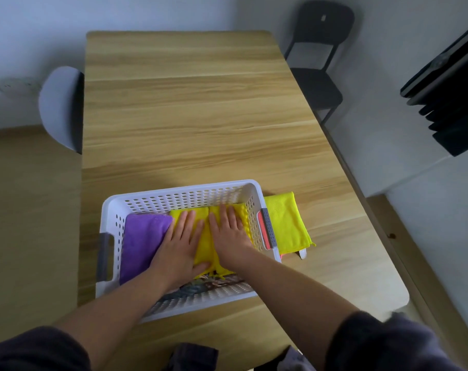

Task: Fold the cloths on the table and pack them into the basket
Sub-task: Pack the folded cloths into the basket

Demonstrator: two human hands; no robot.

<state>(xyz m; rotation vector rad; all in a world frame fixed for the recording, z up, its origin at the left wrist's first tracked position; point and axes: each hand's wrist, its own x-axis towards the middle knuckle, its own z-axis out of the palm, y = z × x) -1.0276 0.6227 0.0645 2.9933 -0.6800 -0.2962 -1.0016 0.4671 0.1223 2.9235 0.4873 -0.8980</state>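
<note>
Both flat, open hands, left hand point(179, 241) and right hand point(227, 231), press the folded yellow cloths point(204, 247) inside the white basket point(173, 195); no readable writing.

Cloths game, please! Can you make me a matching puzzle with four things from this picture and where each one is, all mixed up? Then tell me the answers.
Things:
1. purple cloth
2. left hand
3. spare yellow cloth
4. black chair

Places:
A. on the table, just right of the basket
B. on the floor past the table's right edge
C. in the basket's left end
D. flat on the packed yellow cloth in the basket

Pairs: 1-C, 2-D, 3-A, 4-B.
</note>
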